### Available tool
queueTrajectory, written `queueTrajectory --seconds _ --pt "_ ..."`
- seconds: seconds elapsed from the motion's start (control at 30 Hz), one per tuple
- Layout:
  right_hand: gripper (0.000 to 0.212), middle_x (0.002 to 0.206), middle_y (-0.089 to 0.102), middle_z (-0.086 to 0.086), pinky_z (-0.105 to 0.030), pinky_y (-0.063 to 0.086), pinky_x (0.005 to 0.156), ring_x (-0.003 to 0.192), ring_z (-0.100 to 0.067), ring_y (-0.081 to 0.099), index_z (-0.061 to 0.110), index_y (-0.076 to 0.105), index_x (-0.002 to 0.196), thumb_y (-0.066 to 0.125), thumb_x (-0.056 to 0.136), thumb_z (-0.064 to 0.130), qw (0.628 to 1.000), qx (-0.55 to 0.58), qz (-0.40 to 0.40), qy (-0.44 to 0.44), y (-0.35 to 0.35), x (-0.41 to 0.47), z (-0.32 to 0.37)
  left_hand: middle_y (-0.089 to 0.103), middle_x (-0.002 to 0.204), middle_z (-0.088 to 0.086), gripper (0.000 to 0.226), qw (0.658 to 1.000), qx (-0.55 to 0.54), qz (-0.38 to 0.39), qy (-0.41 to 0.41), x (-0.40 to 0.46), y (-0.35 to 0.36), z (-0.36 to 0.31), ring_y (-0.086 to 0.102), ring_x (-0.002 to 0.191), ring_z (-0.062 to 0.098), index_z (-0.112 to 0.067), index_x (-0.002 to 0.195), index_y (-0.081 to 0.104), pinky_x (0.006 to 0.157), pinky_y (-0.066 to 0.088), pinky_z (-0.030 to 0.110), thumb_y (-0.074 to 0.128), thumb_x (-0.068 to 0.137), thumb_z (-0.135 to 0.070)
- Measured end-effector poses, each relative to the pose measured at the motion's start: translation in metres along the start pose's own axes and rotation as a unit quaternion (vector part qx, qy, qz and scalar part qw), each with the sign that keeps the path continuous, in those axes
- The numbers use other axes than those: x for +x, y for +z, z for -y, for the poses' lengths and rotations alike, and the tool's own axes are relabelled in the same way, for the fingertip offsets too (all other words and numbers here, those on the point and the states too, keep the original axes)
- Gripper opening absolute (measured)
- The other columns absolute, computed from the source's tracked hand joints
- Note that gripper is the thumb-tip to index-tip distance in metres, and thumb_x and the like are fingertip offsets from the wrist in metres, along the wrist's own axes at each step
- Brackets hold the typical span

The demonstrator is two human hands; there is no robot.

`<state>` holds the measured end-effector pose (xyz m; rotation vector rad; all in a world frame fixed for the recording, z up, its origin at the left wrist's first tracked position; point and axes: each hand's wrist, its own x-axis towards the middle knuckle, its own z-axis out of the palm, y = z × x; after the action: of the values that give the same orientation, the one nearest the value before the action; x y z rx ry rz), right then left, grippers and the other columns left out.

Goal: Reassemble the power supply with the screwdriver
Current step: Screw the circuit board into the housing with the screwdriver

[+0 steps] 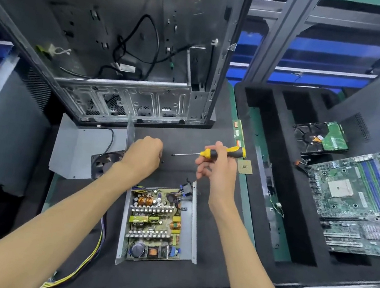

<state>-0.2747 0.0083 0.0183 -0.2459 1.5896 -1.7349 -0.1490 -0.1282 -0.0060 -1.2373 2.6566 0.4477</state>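
Viewing from the head camera, the only view supplied: the power supply [160,224] lies open on the black mat [211,267] toward 6 o'clock from the hands, circuit board exposed, its long axis running from 12 to 6 o'clock. Its grey cover [72,145], with the fan [104,164] attached, rests apart at about 9 o'clock from the hands.

The right hand [217,169] grasps the screwdriver [209,153] by its yellow-and-black handle. The shaft lies nearly level, tip pointing toward 9 o'clock, directly at the left hand [144,152]. The left hand is clenched, knuckles up; whether it holds a screw cannot be told. A small dark speck [162,162], possibly a screw, lies on the mat just beside the left knuckles.

Key relation: the screwdriver tip sits between the two hands, at 12 o'clock from the open power supply and well clear of it. The left hand is the nearer to the cover. Judged from this layout, the cover must be brought over the power supply before any driving begins.

A computer case [122,62] stands at 12 o'clock. A motherboard [357,204] lies in a foam tray [279,155] at 3 o'clock.
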Motion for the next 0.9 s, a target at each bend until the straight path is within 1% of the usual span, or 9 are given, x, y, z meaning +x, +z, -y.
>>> queueTrajectory --seconds 0.13,0.27,0.4,0.57,0.73,0.83,0.87,0.9 --pt "0.037 0.06 0.064 -0.008 -0.025 0.046 0.042 0.044 -0.015 0.051 0.007 0.065 0.085 0.046 0.107 0.029 1.0 0.006 0.002 0.012 -0.001 0.001 -0.001 0.07 0.105 0.021 0.016 1.0 0.0 0.001 -0.008 0.001 -0.001 -0.002 0.065 0.1 0.043 -0.004 0.1 0.07 0.086 0.055 0.047 0.058 0.091 -0.001" --pt "0.037 0.06 0.064 -0.008 -0.025 0.046 0.043 0.044 -0.015 0.051 0.006 0.064 0.086 0.046 0.107 0.029 1.0 0.011 0.002 0.015 -0.002 -0.003 -0.001 0.068 0.109 0.023 0.02 1.0 -0.014 0.001 -0.021 -0.001 0.0 -0.002 0.064 0.102 0.045 -0.003 0.105 0.07 0.087 0.054 0.048 0.058 0.09 0.002" --pt "0.037 0.061 0.064 -0.01 -0.025 0.046 0.043 0.044 -0.016 0.051 0.007 0.064 0.085 0.046 0.107 0.03 1.0 0.009 0.002 0.011 -0.005 -0.008 -0.001 0.068 0.105 0.025 0.017 1.0 -0.011 -0.015 -0.024 -0.003 0.003 -0.005 0.064 0.1 0.047 0.001 0.103 0.067 0.085 0.055 0.05 0.056 0.09 0.004" --pt "0.036 0.062 0.064 -0.009 -0.025 0.045 0.043 0.043 -0.015 0.05 0.007 0.063 0.085 0.046 0.106 0.03 1.0 0.005 -0.006 0.005 -0.012 -0.014 0.002 0.068 0.104 0.025 0.016 0.999 0.012 -0.026 -0.016 -0.002 0.006 -0.006 0.065 0.097 0.045 0.002 0.101 0.066 0.08 0.053 0.048 0.057 0.088 0.005" --pt "0.037 0.062 0.064 -0.009 -0.026 0.045 0.045 0.044 -0.016 0.05 0.007 0.063 0.084 0.046 0.107 0.03 1.0 0.011 -0.008 0.0 -0.017 -0.022 0.004 0.068 0.103 0.026 0.015 0.999 0.022 -0.03 -0.015 -0.004 0.002 -0.007 0.064 0.097 0.046 0.003 0.1 0.067 0.08 0.054 0.048 0.058 0.088 0.004" --pt "0.038 0.062 0.064 -0.009 -0.025 0.046 0.044 0.044 -0.016 0.051 0.007 0.064 0.083 0.046 0.106 0.031 1.0 0.019 -0.013 -0.002 -0.019 -0.028 0.004 0.068 0.106 0.022 0.019 0.997 -0.031 -0.07 -0.01 -0.008 -0.004 -0.005 0.064 0.099 0.041 0.002 0.099 0.07 0.085 0.054 0.047 0.054 0.088 0.005" --pt "0.037 0.063 0.064 -0.009 -0.025 0.046 0.044 0.045 -0.016 0.051 0.007 0.064 0.084 0.047 0.106 0.032 1.0 0.021 -0.016 0.0 -0.019 -0.029 0.005 0.07 0.104 0.019 0.021 0.994 -0.065 -0.092 -0.006 -0.01 -0.008 -0.004 0.065 0.096 0.037 0.0 0.097 0.072 0.084 0.055 0.042 0.053 0.088 0.004" --pt "0.037 0.063 0.064 -0.009 -0.026 0.046 0.045 0.045 -0.016 0.051 0.007 0.064 0.085 0.047 0.106 0.032 0.999 0.026 -0.019 0.002 -0.018 -0.031 0.005 0.072 0.1 0.014 0.022 0.989 -0.101 -0.109 -0.003 -0.013 -0.013 -0.004 0.067 0.09 0.03 -0.003 0.095 0.074 0.08 0.055 0.035 0.054 0.089 0.003"
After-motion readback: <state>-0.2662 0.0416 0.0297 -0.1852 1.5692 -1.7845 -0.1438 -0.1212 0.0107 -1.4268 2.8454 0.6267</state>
